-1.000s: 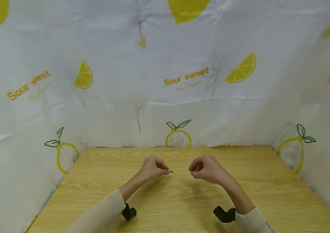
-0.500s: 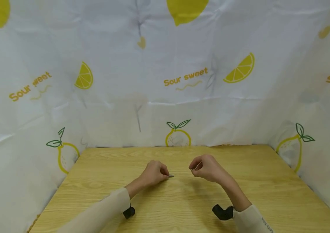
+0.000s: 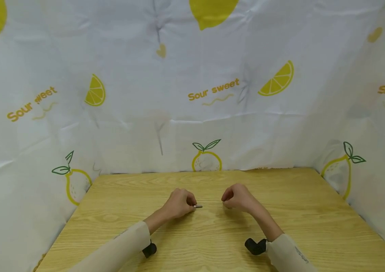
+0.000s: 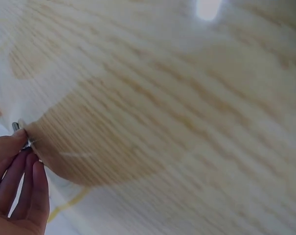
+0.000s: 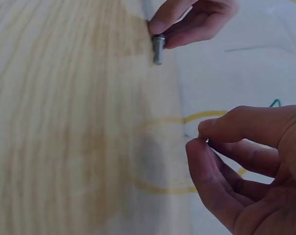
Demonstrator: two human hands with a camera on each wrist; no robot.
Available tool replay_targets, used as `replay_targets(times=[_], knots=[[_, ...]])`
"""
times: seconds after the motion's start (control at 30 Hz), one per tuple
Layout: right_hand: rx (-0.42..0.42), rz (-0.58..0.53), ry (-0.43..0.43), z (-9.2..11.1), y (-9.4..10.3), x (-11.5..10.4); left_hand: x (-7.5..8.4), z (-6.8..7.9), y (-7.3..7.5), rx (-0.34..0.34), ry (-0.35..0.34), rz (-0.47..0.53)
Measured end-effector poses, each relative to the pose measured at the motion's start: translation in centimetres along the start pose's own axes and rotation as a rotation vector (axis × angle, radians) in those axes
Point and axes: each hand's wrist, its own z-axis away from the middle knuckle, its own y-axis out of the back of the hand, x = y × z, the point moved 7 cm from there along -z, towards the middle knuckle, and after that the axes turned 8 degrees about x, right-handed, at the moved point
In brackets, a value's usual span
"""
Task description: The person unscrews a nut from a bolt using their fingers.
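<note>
My left hand (image 3: 178,204) pinches a short silvery metal rod (image 3: 198,206) between thumb and fingertips, close over the wooden table. The rod's free end points toward the right hand. In the right wrist view the rod (image 5: 158,53) looks like a thin cylinder with a ridge near the fingers. Across a gap, my right hand (image 3: 241,198) has its thumb and forefinger pinched together. Between them shows only a tiny shiny metal piece (image 5: 207,141), mostly hidden by the fingertips; I cannot tell its kind. The other right fingers are bent behind it.
The wooden table (image 3: 192,238) reaches back to a white cloth (image 3: 138,143) printed with lemons, which also stands at both sides. Black wrist mounts (image 3: 255,246) stick out beneath both sleeves.
My left hand has come down and nearer with the metal rod. The right hand has tilted slightly downward, and the small piece in its fingertips shows less than before.
</note>
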Motion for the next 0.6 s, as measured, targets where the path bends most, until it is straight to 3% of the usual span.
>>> replay_targets(times=[0.17, 0.37, 0.5, 0.6], knots=[[-0.006, 0.001, -0.027, -0.1, -1.3, 1.5, 0.1, 0.1, 0.1, -0.039, 0.003, -0.021], [0.029, 0.024, -0.033, 0.0, -1.8, 1.8, 0.5, 0.1, 0.4, -0.052, 0.012, -0.01], [0.036, 0.028, -0.074, 0.2, -1.3, 1.9, 0.5, 0.2, 0.7, -0.072, 0.029, 0.004], [0.06, 0.027, -0.114, 0.5, 0.3, 2.2, -0.1, 0.4, 1.4, -0.102, 0.075, 0.038]])
